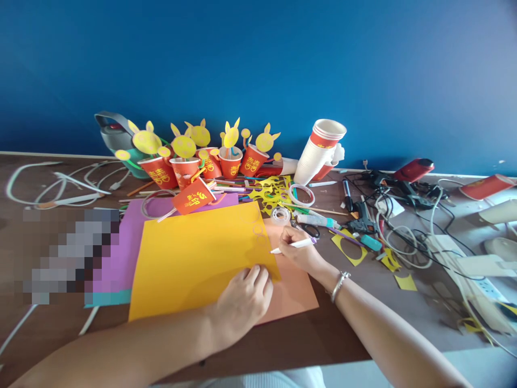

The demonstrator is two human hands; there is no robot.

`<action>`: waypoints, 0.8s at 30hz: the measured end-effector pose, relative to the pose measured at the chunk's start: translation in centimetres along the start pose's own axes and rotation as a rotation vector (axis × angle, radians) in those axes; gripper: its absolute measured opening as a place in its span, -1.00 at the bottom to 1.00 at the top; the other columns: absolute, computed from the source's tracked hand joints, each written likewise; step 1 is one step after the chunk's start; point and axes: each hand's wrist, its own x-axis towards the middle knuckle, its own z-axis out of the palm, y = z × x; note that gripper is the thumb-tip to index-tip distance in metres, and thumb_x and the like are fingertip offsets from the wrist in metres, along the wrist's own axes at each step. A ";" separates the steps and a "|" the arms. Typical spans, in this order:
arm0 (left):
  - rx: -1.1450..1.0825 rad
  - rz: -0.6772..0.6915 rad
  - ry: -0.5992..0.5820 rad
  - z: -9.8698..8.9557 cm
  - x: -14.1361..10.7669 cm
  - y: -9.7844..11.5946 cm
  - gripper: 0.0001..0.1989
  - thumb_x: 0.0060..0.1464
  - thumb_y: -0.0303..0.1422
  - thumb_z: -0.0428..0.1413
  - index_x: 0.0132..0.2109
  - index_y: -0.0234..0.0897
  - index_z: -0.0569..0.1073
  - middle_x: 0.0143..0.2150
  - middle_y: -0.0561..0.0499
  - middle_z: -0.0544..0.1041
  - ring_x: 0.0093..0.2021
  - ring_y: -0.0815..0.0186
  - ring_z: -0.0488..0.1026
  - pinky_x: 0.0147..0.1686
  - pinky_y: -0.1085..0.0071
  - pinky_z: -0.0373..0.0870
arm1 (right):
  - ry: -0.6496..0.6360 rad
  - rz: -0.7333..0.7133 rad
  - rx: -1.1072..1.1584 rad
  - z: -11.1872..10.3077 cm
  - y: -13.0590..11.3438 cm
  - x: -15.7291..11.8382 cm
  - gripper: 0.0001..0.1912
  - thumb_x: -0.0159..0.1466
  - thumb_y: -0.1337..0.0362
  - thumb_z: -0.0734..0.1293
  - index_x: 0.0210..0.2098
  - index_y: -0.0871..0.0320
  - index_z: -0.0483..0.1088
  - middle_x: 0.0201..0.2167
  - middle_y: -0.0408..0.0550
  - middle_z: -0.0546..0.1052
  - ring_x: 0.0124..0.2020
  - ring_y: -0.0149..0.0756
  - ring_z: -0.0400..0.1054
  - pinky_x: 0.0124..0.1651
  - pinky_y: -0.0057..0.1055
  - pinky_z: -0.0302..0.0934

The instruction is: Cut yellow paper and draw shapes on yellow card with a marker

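Several red cups (253, 160) show yellow lettering (195, 201); the right hand (291, 242) pinches a white marker (302, 244), the left hand (247, 295) loosely curled on yellow paper (194, 258).

On that brown worktop (299, 347), coloured sheets (194, 258) overlap under the left grip (248, 291); stacked cups (313, 161) stand beyond the right grip (297, 245), a power strip (448, 250) well to its right.

Object (76, 253) at left pixelated; purple sheet (130, 231) partly hidden under yellow sheet (194, 258).
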 end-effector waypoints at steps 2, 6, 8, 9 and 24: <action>0.007 0.003 -0.001 0.0 0.0 0.0 -0.82 0.15 -0.53 0.00 -0.11 -0.39 0.42 -0.11 -0.17 0.44 -0.12 0.20 0.40 -0.27 0.32 0.39 | -0.006 0.007 0.011 -0.1 -0.2 0.0 -0.76 0.02 0.29 0.22 -0.63 0.13 0.00 -0.68 -0.24 0.13 -0.61 -0.47 -0.04 -0.58 -0.51 -0.14; 0.010 0.000 -0.001 0.0 0.0 0.0 -0.82 0.15 -0.53 -0.01 -0.11 -0.37 0.42 -0.10 -0.17 0.44 -0.13 0.22 0.40 -0.26 0.32 0.38 | -0.019 0.022 0.022 -0.1 -0.6 0.1 -0.77 0.00 0.28 0.20 -0.65 0.12 -0.01 -0.70 -0.23 0.14 -0.63 -0.47 -0.04 -0.60 -0.51 -0.12; 0.013 0.005 0.002 0.0 0.0 0.0 -0.81 0.15 -0.54 -0.01 -0.11 -0.38 0.42 -0.10 -0.17 0.44 -0.13 0.22 0.40 -0.27 0.33 0.38 | -0.027 0.032 0.026 -0.1 -0.7 0.1 -0.78 -0.02 0.29 0.19 -0.65 0.13 0.00 -0.70 -0.23 0.14 -0.63 -0.48 -0.04 -0.61 -0.52 -0.12; 0.014 0.007 0.005 0.1 0.0 0.0 -0.81 0.15 -0.54 -0.01 -0.11 -0.38 0.42 -0.10 -0.17 0.44 -0.13 0.21 0.40 -0.28 0.34 0.38 | -0.030 0.039 0.028 -0.1 -0.6 0.1 -0.79 -0.02 0.28 0.19 -0.66 0.13 0.00 -0.70 -0.24 0.14 -0.64 -0.49 -0.03 -0.61 -0.53 -0.12; 0.017 0.002 0.007 0.0 0.0 0.0 -0.80 0.15 -0.54 -0.03 -0.11 -0.37 0.43 -0.09 -0.16 0.45 -0.12 0.22 0.41 -0.27 0.35 0.39 | -0.105 0.202 0.211 -0.2 -1.1 -0.1 -0.79 -0.01 0.26 0.23 -0.66 0.14 0.07 -0.72 -0.22 0.26 -0.66 -0.43 0.23 -0.65 -0.58 0.06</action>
